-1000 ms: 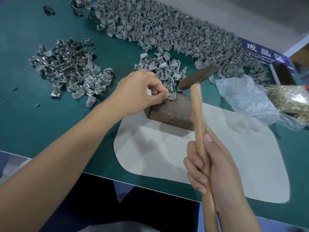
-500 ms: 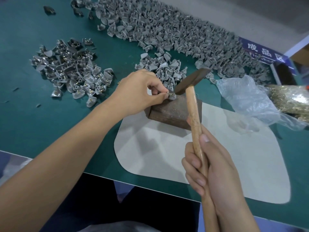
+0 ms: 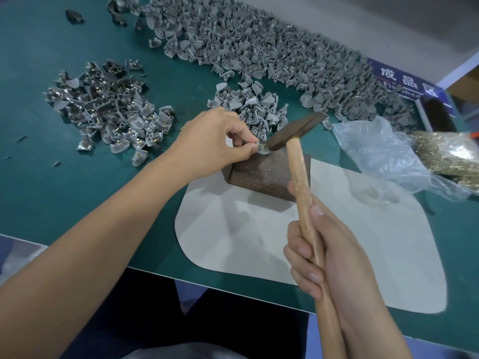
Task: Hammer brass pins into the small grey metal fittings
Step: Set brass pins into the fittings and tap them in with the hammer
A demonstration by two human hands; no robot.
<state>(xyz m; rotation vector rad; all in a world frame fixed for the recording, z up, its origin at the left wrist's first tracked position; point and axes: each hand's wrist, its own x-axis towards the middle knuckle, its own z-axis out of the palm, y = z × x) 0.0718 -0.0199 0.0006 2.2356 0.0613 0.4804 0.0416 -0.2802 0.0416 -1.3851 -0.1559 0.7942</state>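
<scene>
Head view: clear bag (image 3: 383, 154) of seemingly brass pins (image 3: 445, 154); left hand (image 3: 212, 141) pinching fitting (image 3: 261, 149), right hand (image 3: 326, 252) gripping hammer (image 3: 298, 130).

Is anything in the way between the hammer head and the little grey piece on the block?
Nothing visible: the hammer head sits right at the fitting on the block. The left hand pinches the fitting from the other side, fingertips close by.

Soft, even overhead light, moderately bright, casts faint shadows on the pale mat (image 3: 363, 255); wide-angle bending curves the table edge (image 3: 155, 270); the hammer head (image 3: 295, 130) is slightly motion-blurred; corners look soft and slightly dim
</scene>
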